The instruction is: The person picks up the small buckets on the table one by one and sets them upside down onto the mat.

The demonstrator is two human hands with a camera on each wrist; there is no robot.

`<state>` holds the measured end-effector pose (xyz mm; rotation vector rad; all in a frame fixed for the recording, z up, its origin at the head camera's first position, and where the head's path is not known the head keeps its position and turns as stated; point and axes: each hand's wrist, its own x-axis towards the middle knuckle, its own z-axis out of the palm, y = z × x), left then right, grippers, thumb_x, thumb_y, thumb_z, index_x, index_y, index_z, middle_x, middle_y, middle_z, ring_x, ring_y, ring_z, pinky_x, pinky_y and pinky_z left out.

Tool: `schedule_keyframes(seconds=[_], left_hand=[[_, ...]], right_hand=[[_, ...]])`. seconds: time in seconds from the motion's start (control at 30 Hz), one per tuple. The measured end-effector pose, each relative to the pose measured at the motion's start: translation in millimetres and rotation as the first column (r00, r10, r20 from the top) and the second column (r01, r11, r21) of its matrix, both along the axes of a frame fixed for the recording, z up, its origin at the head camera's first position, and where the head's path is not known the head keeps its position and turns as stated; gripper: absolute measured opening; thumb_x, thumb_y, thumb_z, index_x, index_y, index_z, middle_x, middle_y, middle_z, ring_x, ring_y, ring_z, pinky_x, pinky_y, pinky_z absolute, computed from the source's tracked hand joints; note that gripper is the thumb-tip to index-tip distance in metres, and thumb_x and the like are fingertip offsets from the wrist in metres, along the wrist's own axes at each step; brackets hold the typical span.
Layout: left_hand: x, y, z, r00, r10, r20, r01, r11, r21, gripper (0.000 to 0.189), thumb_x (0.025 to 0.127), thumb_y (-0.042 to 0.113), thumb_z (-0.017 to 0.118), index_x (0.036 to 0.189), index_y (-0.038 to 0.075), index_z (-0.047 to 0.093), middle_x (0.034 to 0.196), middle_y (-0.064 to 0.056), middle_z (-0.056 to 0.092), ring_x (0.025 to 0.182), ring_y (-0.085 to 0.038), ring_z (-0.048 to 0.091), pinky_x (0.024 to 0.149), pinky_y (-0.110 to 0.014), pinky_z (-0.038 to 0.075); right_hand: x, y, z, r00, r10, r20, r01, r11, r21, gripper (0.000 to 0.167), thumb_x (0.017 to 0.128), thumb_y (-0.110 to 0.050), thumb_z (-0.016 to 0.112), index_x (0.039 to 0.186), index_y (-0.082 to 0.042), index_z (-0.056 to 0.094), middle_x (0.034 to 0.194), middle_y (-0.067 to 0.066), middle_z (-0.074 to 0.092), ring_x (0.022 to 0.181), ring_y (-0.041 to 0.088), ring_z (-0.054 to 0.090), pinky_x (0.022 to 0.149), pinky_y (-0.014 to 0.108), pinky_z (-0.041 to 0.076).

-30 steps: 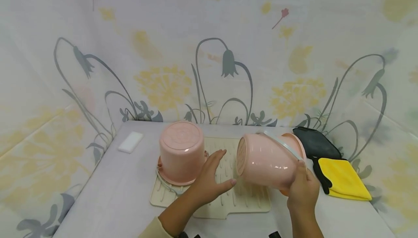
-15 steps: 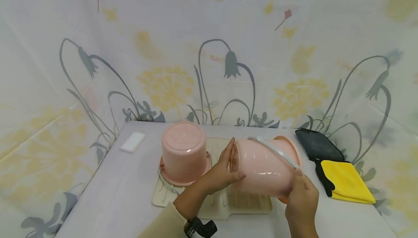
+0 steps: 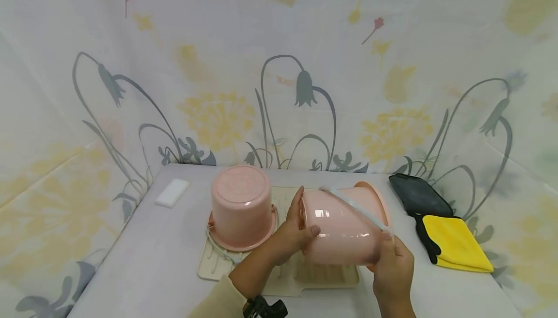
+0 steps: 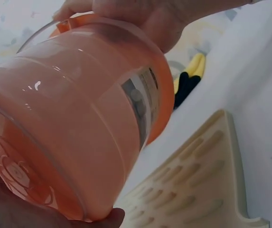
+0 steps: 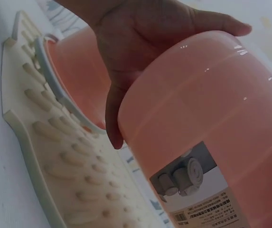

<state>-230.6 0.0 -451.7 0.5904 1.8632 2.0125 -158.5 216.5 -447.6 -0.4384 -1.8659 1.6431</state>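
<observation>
A pink plastic bucket [image 3: 344, 230] lies on its side in the air above a cream ridged tray [image 3: 285, 286], base to the left, mouth to the right. My left hand [image 3: 285, 240] holds its base end, thumb on the wall and fingers around the bottom edge. At the rim, my right hand [image 3: 394, 269] grips the bucket next to its pale handle [image 3: 359, 209]. A printed label [image 5: 192, 185] shows on the bucket's underside in the right wrist view. Left of my hands, a second pink bucket [image 3: 241, 211] stands upside down on the tray.
A white sponge-like block [image 3: 172, 192] lies at the table's back left. On the right are a dark grey folded cloth or pouch [image 3: 420, 194] and a yellow cloth [image 3: 457, 243] with black edging. A flower-patterned curtain [image 3: 279, 90] hangs behind the table [image 3: 131, 264].
My left hand has moved right from open air onto the bucket's base and now holds it. The bucket and my right hand have shifted slightly left. The upside-down bucket stays put.
</observation>
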Motion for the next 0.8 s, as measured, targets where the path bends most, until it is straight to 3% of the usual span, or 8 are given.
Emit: schedule_keyframes(seconds=[0.13,0.27,0.43,0.5,0.57,0.63,0.7,0.8], left_hand=[[-0.5,-1.8,-1.7,0.999,0.034,-0.021,-0.033,0.999,0.024,0.115,0.084,0.056,0.078,0.167,0.034,0.002,0.169,-0.023,0.015,0.140,-0.042,0.047,0.098,-0.050,0.055],[-0.3,-4.5,1.4,0.994,0.071,-0.081,-0.068,0.997,0.038,0.114,0.082,0.054,0.078,0.167,0.030,0.006,0.165,-0.024,0.023,0.134,-0.040,0.051,0.096,-0.050,0.056],[-0.4,-10.6,12.5,0.968,0.197,-0.157,-0.206,0.978,-0.042,0.114,0.076,0.055,0.079,0.167,0.032,0.013,0.166,-0.020,0.026,0.140,-0.043,0.041,0.103,-0.057,0.049],[-0.1,-12.6,18.3,0.951,0.255,-0.173,-0.273,0.958,-0.091,0.113,0.074,0.052,0.080,0.166,0.036,0.017,0.167,-0.018,0.026,0.145,-0.043,0.034,0.106,-0.061,0.045],[-0.2,-14.0,23.7,0.944,0.284,-0.171,-0.303,0.947,-0.102,0.112,0.072,0.047,0.080,0.165,0.037,0.019,0.167,-0.017,0.026,0.146,-0.043,0.031,0.107,-0.063,0.043],[0.0,-15.7,28.6,0.941,0.290,-0.173,-0.309,0.947,-0.092,0.112,0.072,0.045,0.080,0.166,0.036,0.019,0.166,-0.017,0.026,0.146,-0.042,0.033,0.107,-0.063,0.043],[0.0,-17.7,33.4,0.937,0.291,-0.192,-0.311,0.946,-0.086,0.113,0.073,0.046,0.080,0.166,0.031,0.019,0.165,-0.018,0.028,0.144,-0.040,0.036,0.108,-0.062,0.043],[-0.5,-21.4,41.9,0.924,0.293,-0.243,-0.330,0.936,-0.124,0.114,0.073,0.051,0.078,0.167,0.026,0.019,0.163,-0.019,0.032,0.143,-0.037,0.038,0.111,-0.061,0.041]], right_hand=[[0.5,-2,-3.1,0.997,0.063,-0.051,-0.065,0.997,-0.045,0.042,0.109,-0.025,0.053,0.085,0.006,0.066,0.080,-0.003,0.068,0.065,0.010,0.063,0.056,0.020,0.058],[1.0,-2,-4.3,0.987,0.119,-0.109,-0.117,0.993,0.025,0.033,0.110,-0.022,0.051,0.102,0.003,0.071,0.085,-0.003,0.071,0.067,0.009,0.069,0.058,0.022,0.059],[-3.7,7,-9.8,0.921,0.238,-0.307,-0.228,0.971,0.067,0.035,0.113,-0.018,0.040,0.096,0.001,0.063,0.083,0.003,0.062,0.066,0.012,0.056,0.060,0.016,0.051],[-5.8,12,-11.9,0.917,0.236,-0.320,-0.236,0.971,0.040,0.041,0.115,-0.021,0.033,0.097,0.004,0.059,0.086,0.008,0.058,0.070,0.017,0.053,0.064,0.019,0.049],[-7.6,18,-12.5,0.964,0.175,-0.199,-0.174,0.984,0.020,0.048,0.116,-0.029,0.026,0.104,0.005,0.058,0.092,0.009,0.058,0.077,0.018,0.057,0.071,0.016,0.051],[-9.1,25,-12.0,0.994,0.105,0.040,-0.106,0.994,0.025,0.051,0.116,-0.036,0.025,0.106,0.002,0.058,0.094,0.008,0.058,0.080,0.017,0.059,0.073,0.015,0.052],[-10.4,33,-13.5,0.953,0.102,0.286,-0.122,0.991,0.053,0.050,0.115,-0.038,0.027,0.110,0.001,0.059,0.095,0.008,0.059,0.084,0.019,0.060,0.075,0.018,0.054],[-9.7,45,-19.8,0.829,0.176,0.531,-0.261,0.961,0.088,0.043,0.114,-0.037,0.037,0.114,-0.001,0.061,0.096,0.007,0.062,0.089,0.021,0.061,0.077,0.026,0.054]])
